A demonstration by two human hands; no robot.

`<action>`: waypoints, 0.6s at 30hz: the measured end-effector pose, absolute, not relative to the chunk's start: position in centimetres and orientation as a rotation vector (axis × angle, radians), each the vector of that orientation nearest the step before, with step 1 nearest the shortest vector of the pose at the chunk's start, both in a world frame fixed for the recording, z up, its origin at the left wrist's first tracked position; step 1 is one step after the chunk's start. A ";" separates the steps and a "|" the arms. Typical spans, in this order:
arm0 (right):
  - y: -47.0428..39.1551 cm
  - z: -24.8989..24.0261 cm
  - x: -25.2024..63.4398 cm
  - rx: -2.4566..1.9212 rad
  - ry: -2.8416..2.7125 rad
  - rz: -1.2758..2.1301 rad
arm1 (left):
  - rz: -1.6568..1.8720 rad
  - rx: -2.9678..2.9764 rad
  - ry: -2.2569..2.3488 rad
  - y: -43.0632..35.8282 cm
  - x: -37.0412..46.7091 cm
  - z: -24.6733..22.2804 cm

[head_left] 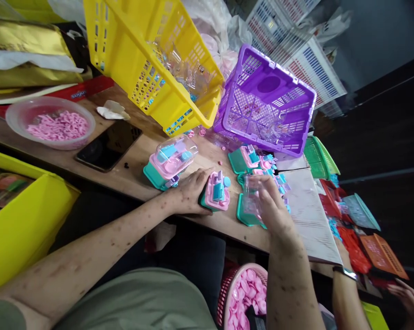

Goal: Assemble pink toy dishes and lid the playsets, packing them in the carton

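Note:
Near the table's front edge, my left hand (192,191) is closed around a small teal toy box with a pink top (216,197); small blue and purple parts stand on that top. A clear plastic cover (253,190) is in my right hand (273,204), its fingers bent over it above another teal box (248,213). Whether the cover touches that box I cannot tell. Left of my left hand sits a similar toy box with a clear cover on it (170,160). Behind my right hand stands one more teal and pink box (244,159), amid several partly hidden ones.
A yellow basket (148,91) and a purple basket (310,103) with clear parts stand at the back. To the left are a bowl of pink pieces (58,126) and a phone (108,145). A pink bin (223,293) is below; another person's hand (342,252) is at right.

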State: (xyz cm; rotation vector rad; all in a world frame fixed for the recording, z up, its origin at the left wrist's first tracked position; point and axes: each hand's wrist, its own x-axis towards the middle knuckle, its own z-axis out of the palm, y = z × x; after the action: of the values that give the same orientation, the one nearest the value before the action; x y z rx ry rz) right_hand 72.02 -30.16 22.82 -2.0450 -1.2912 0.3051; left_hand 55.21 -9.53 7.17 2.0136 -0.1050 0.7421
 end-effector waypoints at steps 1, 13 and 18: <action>-29.4 23.3 71.8 -2.050 -1.332 0.202 | 0.740 2.006 -0.097 -9.6 55.2 7.1; -21.6 23.8 65.4 -2.222 -1.939 -0.163 | 0.745 1.966 -0.084 -9.6 56.0 6.4; -22.2 22.8 65.0 -2.220 -1.903 -0.378 | 0.756 2.020 -0.048 -9.8 56.0 6.7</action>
State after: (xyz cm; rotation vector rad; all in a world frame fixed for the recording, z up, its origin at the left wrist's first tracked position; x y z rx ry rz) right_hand 65.02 -22.16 22.81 -2.2197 -1.9033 -0.3780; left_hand 56.00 -9.82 6.70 2.0203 -0.0476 0.7559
